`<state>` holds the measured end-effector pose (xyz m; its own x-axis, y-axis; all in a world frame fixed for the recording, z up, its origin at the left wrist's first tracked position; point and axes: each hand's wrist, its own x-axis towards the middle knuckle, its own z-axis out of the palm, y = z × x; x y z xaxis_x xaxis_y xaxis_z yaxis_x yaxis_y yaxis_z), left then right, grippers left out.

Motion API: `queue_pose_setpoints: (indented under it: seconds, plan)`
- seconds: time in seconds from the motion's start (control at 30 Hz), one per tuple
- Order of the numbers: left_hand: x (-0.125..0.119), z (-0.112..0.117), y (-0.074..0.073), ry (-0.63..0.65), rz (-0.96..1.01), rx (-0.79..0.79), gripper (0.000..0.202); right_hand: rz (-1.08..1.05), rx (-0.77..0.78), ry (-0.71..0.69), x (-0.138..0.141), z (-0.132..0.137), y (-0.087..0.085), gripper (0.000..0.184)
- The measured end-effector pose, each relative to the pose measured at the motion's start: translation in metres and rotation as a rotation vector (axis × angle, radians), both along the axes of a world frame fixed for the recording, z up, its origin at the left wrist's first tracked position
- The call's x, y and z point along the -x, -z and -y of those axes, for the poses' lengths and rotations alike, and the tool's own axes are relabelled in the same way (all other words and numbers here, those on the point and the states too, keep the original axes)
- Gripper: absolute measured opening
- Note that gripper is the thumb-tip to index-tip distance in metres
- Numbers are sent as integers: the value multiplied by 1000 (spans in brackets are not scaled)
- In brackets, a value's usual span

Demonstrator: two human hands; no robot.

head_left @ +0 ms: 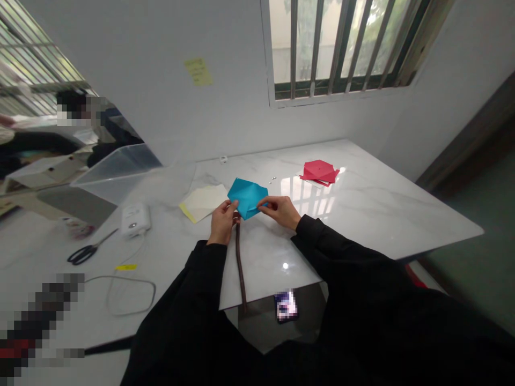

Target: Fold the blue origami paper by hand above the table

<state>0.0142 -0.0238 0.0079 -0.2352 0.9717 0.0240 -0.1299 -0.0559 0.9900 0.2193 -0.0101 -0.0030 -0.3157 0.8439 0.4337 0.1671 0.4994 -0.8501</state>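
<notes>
Between my two hands is a piece of blue paper with creases and folded edges, raised above the white table. My left hand pinches its lower left edge, thumb on top. At its right corner, the fingers of my right hand close on the edge. A thin brown stick runs down from under my left hand past the table's front edge; whether the hand grips it I cannot tell. Cream and yellow paper sheets lie just left of the blue paper. Farther right is a stack of red folded paper.
On the left of the table are scissors, a white device with a cable, and a clear plastic box. Tiny pieces lie behind the blue paper. A phone shows below the table edge. Another person sits far left.
</notes>
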Motion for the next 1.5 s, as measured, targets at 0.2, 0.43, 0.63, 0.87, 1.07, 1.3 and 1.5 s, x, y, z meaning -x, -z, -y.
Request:
queue_pose_setpoints:
  seconds: [0.2, 0.43, 0.63, 0.87, 1.07, 1.3, 1.5]
  plan:
    - [10, -5, 4, -179, 34, -28, 41, 36, -7, -100, 0, 0, 2, 25]
    - [8, -7, 2, -259, 68, -80, 39, 46, 40, -120, 0, -4, 4, 23]
    - [1, -4, 1, -185, -43, -155, 41, -198, 395, -100, 2, -9, 4, 50]
    - [-7, -1, 0, -58, -97, -214, 40, -59, 431, -190, 1, -14, 13, 37]
    - [-3, -2, -3, -70, 29, -197, 40, -123, 439, -241, 0, -12, 8, 25]
    - [0, -4, -2, -143, 93, -179, 41, -14, 374, -233, -1, -11, 7, 32]
    - [0, -5, -1, -148, 84, -163, 43, 32, 342, -205, 0, -14, 11, 30]
